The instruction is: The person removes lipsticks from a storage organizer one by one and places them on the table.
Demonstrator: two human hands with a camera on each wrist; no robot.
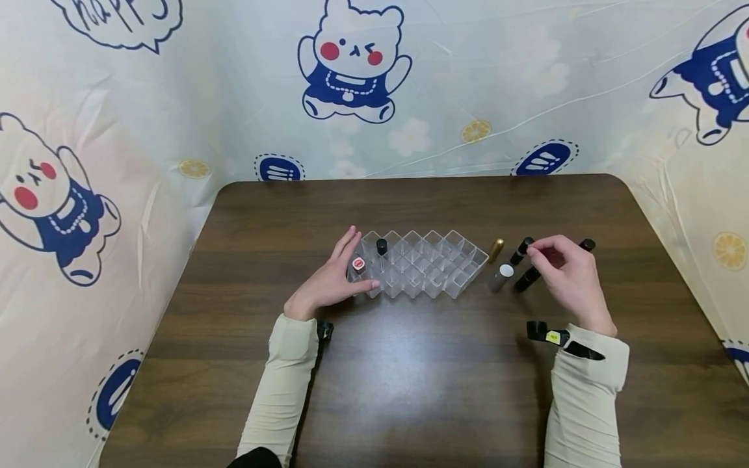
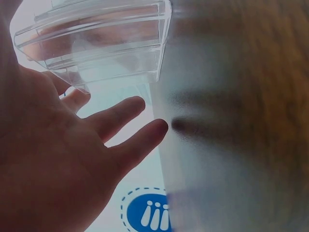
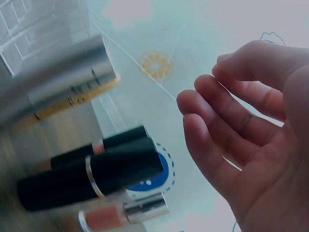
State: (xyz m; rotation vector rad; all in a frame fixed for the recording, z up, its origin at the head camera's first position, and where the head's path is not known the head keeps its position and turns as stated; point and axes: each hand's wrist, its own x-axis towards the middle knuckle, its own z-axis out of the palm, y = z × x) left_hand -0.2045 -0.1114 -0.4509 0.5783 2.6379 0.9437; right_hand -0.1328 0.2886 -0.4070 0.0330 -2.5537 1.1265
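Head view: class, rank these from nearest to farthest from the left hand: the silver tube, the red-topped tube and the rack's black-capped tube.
1. Red-topped tube: at the rack's left end, beside the left hand.
2. Black-capped tube: in the rack, slightly farther right.
3. Silver tube: beyond the rack's right end.

wood-grained, smooth and softly glossy, the table (image 1: 456, 409) is shown with a clear, shiny plastic tray (image 1: 418, 263) toward its far edge. toward the far right corner, a metallic silver tube (image 3: 91, 72), a metallic gold tube (image 1: 496, 249) and smooth black tubes (image 3: 125, 169) are seen. matt cloth is seen in the sleeves (image 1: 287, 383).
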